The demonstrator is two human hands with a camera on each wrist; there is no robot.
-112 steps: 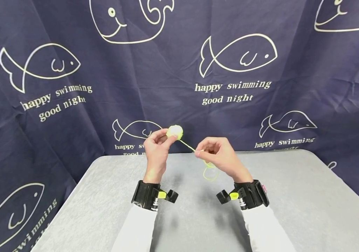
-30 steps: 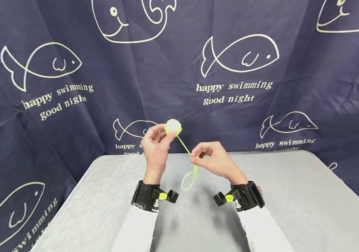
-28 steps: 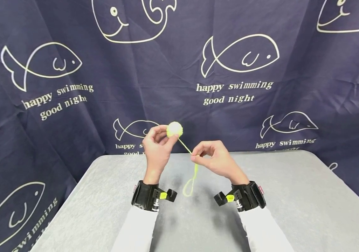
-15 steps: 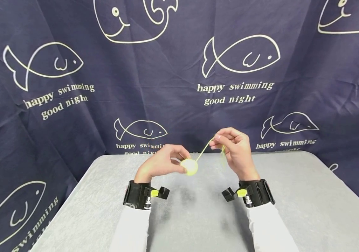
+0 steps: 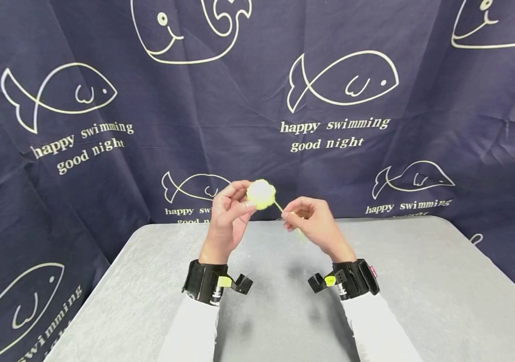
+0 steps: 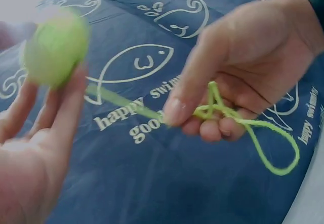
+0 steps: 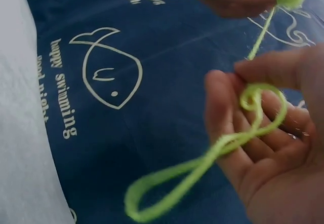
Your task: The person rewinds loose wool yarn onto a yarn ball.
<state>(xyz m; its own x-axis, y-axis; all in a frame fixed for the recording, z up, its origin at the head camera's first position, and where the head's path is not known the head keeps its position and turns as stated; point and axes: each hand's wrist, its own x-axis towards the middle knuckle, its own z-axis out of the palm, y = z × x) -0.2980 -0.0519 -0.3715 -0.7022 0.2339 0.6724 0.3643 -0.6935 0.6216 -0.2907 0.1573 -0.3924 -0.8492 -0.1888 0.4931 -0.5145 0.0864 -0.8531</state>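
A small ball of yellow-green yarn (image 5: 261,194) is held up between the thumb and fingers of my left hand (image 5: 227,221). From the ball a short taut strand (image 7: 260,37) runs to my right hand (image 5: 318,223), whose thumb and index finger pinch it. Past that pinch, loose yarn (image 6: 281,173) lies twisted across the curled fingers and hangs out in a loop. The right wrist view shows this slack loop (image 7: 135,201) below the palm. The ball is blurred in the left wrist view. Both hands are raised over the table.
A grey table (image 5: 275,322) lies beneath both forearms. Behind it hangs a dark blue cloth (image 5: 257,100) printed with white fish and lettering. Each wrist wears a black strap (image 5: 205,281) with a small camera mount.
Since half a second ago, my left hand has risen and turned upward with the ball. My right hand has come down and leftward. The strand between them is shorter.
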